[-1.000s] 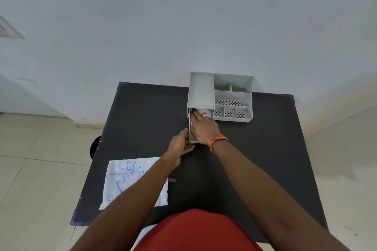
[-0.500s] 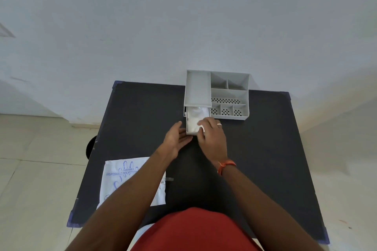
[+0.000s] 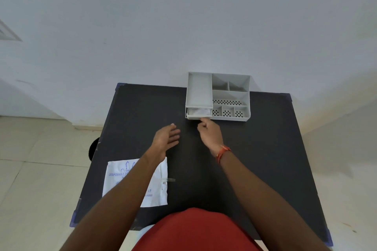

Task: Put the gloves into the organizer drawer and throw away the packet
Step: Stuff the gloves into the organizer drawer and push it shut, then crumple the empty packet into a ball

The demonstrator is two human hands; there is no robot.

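A grey desk organizer [image 3: 231,96] stands at the far edge of the black table [image 3: 265,159]. Its drawer [image 3: 199,116], at the lower left of the organizer, is pushed almost fully in. Through the narrow gap I see the translucent white gloves [image 3: 199,111] lying inside. My right hand [image 3: 210,133] has its fingers curled, and the fingertips touch the drawer front. Off to the left of the drawer my left hand [image 3: 166,138] hovers over the table, fingers apart and holding nothing. The white glove packet [image 3: 158,191] with blue print lies flat at the near left, partly hidden by my left forearm.
The organizer's upper compartments hold nothing that I can see. A dark round object [image 3: 93,149] sits on the tiled floor beside the table's left edge. A white wall rises right behind the table.
The drawer has slid from pulled out to nearly shut. My right hand came out of the drawer and now presses its front. My left hand left the drawer and drew back leftward.
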